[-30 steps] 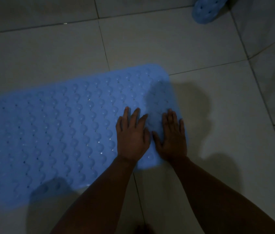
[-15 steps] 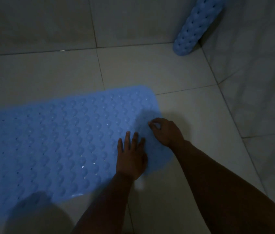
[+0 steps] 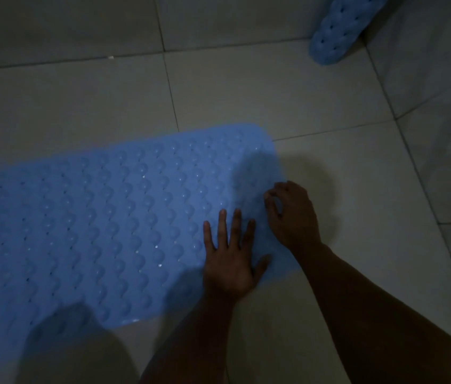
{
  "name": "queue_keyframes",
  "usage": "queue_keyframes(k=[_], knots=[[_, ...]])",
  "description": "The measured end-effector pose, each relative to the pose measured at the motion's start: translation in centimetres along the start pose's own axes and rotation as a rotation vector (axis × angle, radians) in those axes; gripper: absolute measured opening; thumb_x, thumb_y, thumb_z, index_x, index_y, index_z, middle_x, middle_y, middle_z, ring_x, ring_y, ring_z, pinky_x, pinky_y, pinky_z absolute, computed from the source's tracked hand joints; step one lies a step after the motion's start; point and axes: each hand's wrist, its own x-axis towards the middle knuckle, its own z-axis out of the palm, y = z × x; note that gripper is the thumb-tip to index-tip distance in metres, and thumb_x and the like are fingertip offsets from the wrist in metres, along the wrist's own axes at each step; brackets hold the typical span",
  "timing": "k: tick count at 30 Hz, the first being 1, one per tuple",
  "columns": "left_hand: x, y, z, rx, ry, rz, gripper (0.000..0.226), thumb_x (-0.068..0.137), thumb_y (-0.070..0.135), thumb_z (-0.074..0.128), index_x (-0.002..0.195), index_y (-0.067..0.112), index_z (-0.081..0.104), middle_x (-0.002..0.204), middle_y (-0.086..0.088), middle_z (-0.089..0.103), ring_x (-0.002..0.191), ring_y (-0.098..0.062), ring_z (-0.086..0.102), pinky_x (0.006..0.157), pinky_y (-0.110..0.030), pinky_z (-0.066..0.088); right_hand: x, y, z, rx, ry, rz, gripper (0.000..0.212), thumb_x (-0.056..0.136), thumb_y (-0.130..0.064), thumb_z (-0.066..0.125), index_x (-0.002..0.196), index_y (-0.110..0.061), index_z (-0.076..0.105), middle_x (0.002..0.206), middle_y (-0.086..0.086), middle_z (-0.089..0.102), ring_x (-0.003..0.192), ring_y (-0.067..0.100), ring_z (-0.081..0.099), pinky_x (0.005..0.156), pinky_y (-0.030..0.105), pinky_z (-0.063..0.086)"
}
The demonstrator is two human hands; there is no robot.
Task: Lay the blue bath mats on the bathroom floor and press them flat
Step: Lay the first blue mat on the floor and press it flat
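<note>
A blue bath mat point(image 3: 113, 217) with rows of bumps and small holes lies spread on the tiled floor, running off the left edge of the view. My left hand point(image 3: 230, 256) rests flat on its near right corner, fingers spread. My right hand point(image 3: 292, 217) sits at the mat's right edge with fingers curled; whether it pinches the edge is unclear in the dim light. A second blue mat point(image 3: 338, 31), rolled up, leans in the far right corner.
Grey floor tiles point(image 3: 246, 92) surround the mat. A tiled wall point(image 3: 440, 106) rises on the right and another at the back. A dark rounded shape, perhaps my knee point(image 3: 74, 347), overlaps the mat's near edge at lower left.
Both hands lay flat side by side on the mat's right end; my right hand has since moved to the right edge and curled its fingers. The view tilted up, showing more of the rolled mat.
</note>
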Motion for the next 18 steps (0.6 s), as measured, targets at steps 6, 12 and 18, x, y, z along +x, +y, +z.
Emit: queue_keyframes(k=[6, 12, 18], knots=[[-0.3, 0.1, -0.1, -0.042, -0.054, 0.006, 0.088, 0.094, 0.077, 0.042, 0.16, 0.019, 0.034, 0.171, -0.016, 0.016, 0.158, -0.042, 0.003, 0.12, -0.072, 0.009, -0.5, 0.8, 0.1, -0.036, -0.057, 0.016, 0.026, 0.099, -0.036, 0.057, 0.102, -0.014, 0.071, 0.121, 0.01, 0.065, 0.126, 0.032, 0.052, 0.103, 0.041, 0.043], [0.6, -0.6, -1.3, -0.114, -0.207, 0.012, 0.1, 0.084, 0.085, 0.037, 0.158, 0.019, 0.039, 0.168, -0.018, 0.025, 0.156, -0.045, 0.013, 0.121, -0.07, 0.006, 0.2, -2.9, -2.8, 0.01, -0.226, 0.105, 0.04, 0.095, -0.05, 0.048, 0.1, -0.018, 0.072, 0.108, 0.008, 0.069, 0.106, 0.03, 0.063, 0.089, 0.044, 0.053], [-3.3, -7.6, -7.2, -0.227, -0.083, -0.08, 0.057, 0.082, 0.037, 0.051, 0.133, 0.016, 0.065, 0.135, -0.008, 0.064, 0.141, -0.039, 0.048, 0.104, -0.048, 0.045, -2.6, -10.4, -1.8, 0.041, -0.358, 0.088, 0.047, 0.09, -0.05, 0.041, 0.106, -0.018, 0.072, 0.113, 0.011, 0.068, 0.11, 0.035, 0.063, 0.092, 0.047, 0.053]])
